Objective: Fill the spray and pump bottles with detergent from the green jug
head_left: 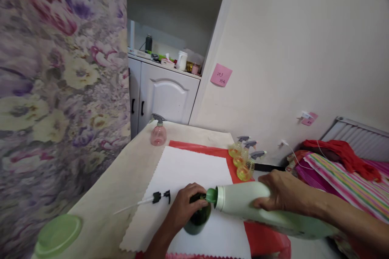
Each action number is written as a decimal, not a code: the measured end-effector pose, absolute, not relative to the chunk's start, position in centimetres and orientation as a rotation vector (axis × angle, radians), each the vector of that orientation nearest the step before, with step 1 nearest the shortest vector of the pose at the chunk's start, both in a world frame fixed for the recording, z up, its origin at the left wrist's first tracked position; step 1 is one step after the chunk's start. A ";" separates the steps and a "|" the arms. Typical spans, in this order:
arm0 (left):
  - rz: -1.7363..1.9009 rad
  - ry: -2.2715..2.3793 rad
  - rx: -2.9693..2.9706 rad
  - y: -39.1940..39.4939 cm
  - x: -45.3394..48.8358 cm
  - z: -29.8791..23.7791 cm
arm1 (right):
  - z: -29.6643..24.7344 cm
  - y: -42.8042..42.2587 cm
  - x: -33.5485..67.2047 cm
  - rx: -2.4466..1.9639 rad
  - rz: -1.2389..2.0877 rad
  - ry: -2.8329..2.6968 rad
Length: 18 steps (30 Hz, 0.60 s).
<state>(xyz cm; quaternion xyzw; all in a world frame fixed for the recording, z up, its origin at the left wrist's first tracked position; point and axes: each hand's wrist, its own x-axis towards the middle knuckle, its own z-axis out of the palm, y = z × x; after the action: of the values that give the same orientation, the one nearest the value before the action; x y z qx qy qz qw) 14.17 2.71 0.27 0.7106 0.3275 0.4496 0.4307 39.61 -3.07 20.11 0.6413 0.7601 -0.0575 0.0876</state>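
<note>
My left hand [184, 206] is closed round the neck of a dark green bottle [196, 226], which stands on a white sheet with a scalloped edge [194, 166]. My right hand [284, 190] grips a large pale green bottle [243, 199], tipped sideways with its mouth to the left. Green liquid [212, 195] shows at that mouth, right beside the dark bottle's neck; whether it runs inside is hidden by my fingers. Left of my left hand lies a black pump head [157, 197] with a long thin tube. A light green cap [59, 234] rests at the table's near left.
Several spray bottles with yellow liquid [244, 172] stand at the table's right edge. A pink spray bottle [158, 135] stands at the far left corner. Red cloth [267, 236] lies under the white sheet. Beyond are a floral curtain [60, 89], a white cabinet [170, 93] and a bed [349, 170].
</note>
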 end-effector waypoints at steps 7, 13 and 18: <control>1.123 0.811 1.764 2.7 14.2 0.3 | 20.1 -3.0 39.7 1.885 -0.145 2.284; 1.123 0.815 1.756 2.6 14.2 0.5 | 20.3 -3.1 39.6 1.889 -0.170 2.283; 1.119 0.820 1.753 2.6 14.2 0.6 | 20.4 -3.1 39.4 1.892 -0.161 2.279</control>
<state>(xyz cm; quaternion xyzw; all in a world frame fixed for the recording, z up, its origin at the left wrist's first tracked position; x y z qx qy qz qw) 14.23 2.56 0.57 0.7051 0.3297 0.4499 0.4378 39.42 -3.09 20.44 0.6355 0.7652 -0.0540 0.0875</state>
